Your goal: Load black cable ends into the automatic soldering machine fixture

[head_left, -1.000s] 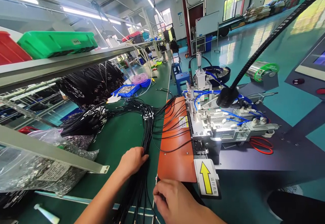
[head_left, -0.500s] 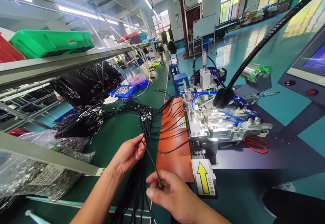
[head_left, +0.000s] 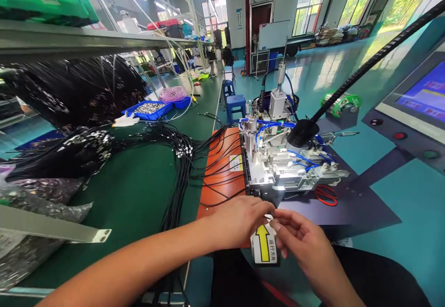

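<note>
My left hand reaches across the orange plate to the front of the metal machine, fingers pinched. My right hand meets it from the right, fingers curled in a pinch. Between the two sets of fingertips shows a small silvery wire end, just above the yellow arrow label. Black wires fan over the green bench and across the orange plate toward the machine's slots.
A big bundle of black wires lies under the shelf at left. Blue trays of small metal parts sit further back. A black flexible hose arches over the machine. A touch screen panel stands at right. Plastic bags lie near left.
Both hands have moved right from the wire bundle to the machine's front, carrying a single wire end. The camera has turned right and leaned closer.
</note>
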Tool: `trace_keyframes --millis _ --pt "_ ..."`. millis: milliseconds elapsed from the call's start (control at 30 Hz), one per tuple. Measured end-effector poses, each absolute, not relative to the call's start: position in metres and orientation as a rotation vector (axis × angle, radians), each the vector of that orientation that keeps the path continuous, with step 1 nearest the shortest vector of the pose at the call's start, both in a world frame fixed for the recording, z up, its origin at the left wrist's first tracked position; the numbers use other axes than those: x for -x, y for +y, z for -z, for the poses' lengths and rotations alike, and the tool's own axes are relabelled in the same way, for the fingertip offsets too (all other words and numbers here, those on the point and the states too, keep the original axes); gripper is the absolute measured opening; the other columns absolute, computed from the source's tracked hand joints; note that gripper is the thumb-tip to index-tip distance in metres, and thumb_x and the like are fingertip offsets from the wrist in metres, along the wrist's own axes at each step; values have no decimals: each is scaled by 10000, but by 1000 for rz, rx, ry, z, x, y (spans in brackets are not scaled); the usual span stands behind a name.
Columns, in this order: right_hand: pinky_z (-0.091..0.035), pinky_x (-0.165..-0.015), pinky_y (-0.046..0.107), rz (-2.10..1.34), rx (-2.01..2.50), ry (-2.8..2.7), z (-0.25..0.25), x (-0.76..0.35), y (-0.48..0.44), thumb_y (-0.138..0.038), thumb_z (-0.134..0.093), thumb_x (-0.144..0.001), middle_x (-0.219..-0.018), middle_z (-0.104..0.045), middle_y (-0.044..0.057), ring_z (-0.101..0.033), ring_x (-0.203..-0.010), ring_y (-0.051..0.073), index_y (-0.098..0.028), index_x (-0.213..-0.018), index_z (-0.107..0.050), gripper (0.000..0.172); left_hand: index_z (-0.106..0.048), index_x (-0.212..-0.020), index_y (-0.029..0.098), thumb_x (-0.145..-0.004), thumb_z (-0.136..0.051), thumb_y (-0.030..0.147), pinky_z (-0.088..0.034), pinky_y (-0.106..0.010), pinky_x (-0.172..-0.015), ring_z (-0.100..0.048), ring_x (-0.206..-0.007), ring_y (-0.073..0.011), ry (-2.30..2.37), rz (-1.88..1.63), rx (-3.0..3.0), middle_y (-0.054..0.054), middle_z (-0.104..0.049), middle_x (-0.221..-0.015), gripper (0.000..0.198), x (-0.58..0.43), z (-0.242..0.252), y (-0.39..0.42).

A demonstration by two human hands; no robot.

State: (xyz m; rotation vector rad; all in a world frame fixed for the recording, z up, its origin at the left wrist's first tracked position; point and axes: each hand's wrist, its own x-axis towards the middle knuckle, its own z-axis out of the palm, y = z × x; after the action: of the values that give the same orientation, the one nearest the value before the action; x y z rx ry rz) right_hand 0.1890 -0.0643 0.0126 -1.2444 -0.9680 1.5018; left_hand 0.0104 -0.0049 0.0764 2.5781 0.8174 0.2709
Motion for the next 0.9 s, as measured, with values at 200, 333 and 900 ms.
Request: trace_keyframes --millis 200,333,900 --pt "-476 -453 223 -1386 1261 -840 -2 -195 -65 -406 -767 -772 -885 -677 50 -584 -565 114 -175 -1112 -613 439 -640 -1016 169 -992 -446 253 -482 -228 -725 -598 -831 -142 895 -624 -2390 -49 -622 -902 213 -14 -37 3" --pt "-492 -490 232 -1258 1374 -892 0 -199 -67 -426 -748 -786 -898 -693 61 -594 -595 123 -175 -1115 -635 429 -630 -1055 173 -983 -477 238 -472 -225 -756 -584 -850 -130 839 -783 -2307 -45 -605 -923 181 -13 -25 2" --pt "-532 -704 299 -685 1558 -1545 -16 -197 -75 -293 -555 -941 -965 -642 61 -625 -805 181 -231 -1145 -647 232 -694 -928 201 -959 -506 257 -443 -215 -661 -565 -762 -121 1006 -697 -2337 -15 -576 -842 198 -8 -17 1"
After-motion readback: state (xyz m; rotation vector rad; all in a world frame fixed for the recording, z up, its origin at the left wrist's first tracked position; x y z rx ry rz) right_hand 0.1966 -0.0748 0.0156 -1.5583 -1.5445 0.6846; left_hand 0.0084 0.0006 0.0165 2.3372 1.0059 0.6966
